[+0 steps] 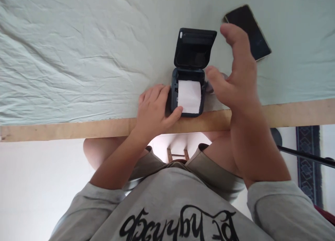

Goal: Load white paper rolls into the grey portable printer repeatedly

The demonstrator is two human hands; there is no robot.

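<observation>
A small dark printer (175,81) sits near the table's front edge with its lid (194,47) flipped up and back. A white paper roll (189,96) lies in its open compartment. My left hand (154,110) rests against the printer's left side, fingers curled on the casing and thumb at the front corner by the paper. My right hand (234,73) hovers just right of the printer, raised off the table, fingers apart and holding nothing.
A pale green cloth (78,59) covers the table, with a wooden edge (65,129) along the front. A black phone (248,31) lies face up at the back right, behind my right hand. Below are my knees, a grey shirt and a patterned rug (307,160).
</observation>
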